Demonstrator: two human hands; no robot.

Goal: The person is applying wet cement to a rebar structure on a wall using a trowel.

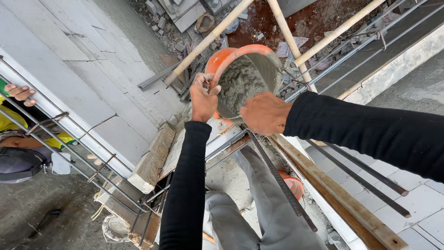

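Observation:
An orange bucket (222, 59) holding wet grey mortar (238, 83) is tilted toward me at the top of a block wall. My left hand (202, 97) grips its rim on the left side. My right hand (264, 112) is pressed against the bucket's lower right side. Both arms wear black sleeves. Below the bucket is a narrow gap between formwork boards with steel rebar (282, 183) running through it.
Another person in yellow with a helmet (18, 162) stands at lower left, a hand (19, 92) on the rebar. Bamboo scaffold poles (208, 39) cross behind the bucket. A wooden board (333, 194) and grey block wall (83, 78) flank the gap. Rubble lies far below.

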